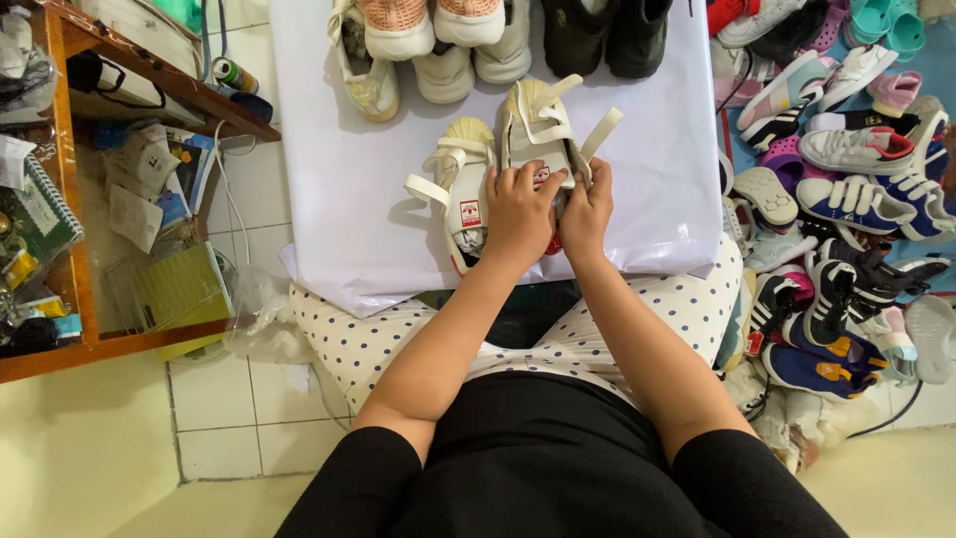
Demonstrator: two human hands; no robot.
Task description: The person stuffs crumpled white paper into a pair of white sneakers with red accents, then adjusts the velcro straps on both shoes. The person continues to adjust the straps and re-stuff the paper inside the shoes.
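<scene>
Where the view begins, at six o'clock, black sleeves and a dotted lap (388, 334) lead up two bare forearms to a white sheet (339, 179) laid on the floor.

The left hand (520, 214) lies curled over the heel end of a small white shoe (539, 130), fingers (531, 179) pressed together on its tongue, thumb hidden beneath. The right hand (588, 209) sits just beside it at three o'clock, fingers closed on the same shoe's side; whether it pinches a strap or only the edge I cannot tell. That shoe rests on the sheet with its toe pointing to twelve o'clock and three straps (600, 132) flung loose. Its mate (460, 194) lies touching at nine o'clock, tilted, straps also undone.

Farther out, at twelve o'clock, a row of shoes (438, 45) lines the sheet's far edge, pale ones to the left and a dark pair (607, 35) to the right. A heap of shoes (846, 199) fills the floor at three o'clock. At nine o'clock a wooden shelf (75, 189) holds papers and clutter.

Judging the risks: the loose straps could snag under a finger and twist, since they flop free. The mate lies so close that a shove from the left wrist might push it askew. The sheet itself looks slick, so a firm press could slide the shoe toward the far row.
</scene>
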